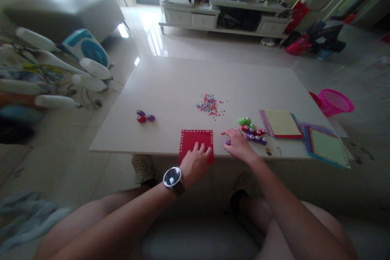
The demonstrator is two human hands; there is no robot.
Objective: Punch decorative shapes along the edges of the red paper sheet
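My left hand (pixel 196 159), a watch on its wrist, lies with fingers spread on a red square sheet (pixel 195 138). Small pale shapes run along the sheet's edges. To the right, my right hand (pixel 239 143) has its index finger stretched out and its thumb apart. Between them is a small purple piece with a white-ringed dark end (pixel 228 142); a firm grip on it does not show. Similar purple pieces (pixel 256 138), red pieces (pixel 258 132) and green pieces (pixel 245 121) lie grouped just beyond this hand.
Colourful confetti (pixel 209 105) is heaped mid-table. Red and purple pieces (pixel 141 119) sit at left. A stack of coloured sheets (pixel 280 122) and bordered sheets (pixel 329 146) lie at right. Beyond the white table (pixel 170 81) stands a pink basket (pixel 336 101).
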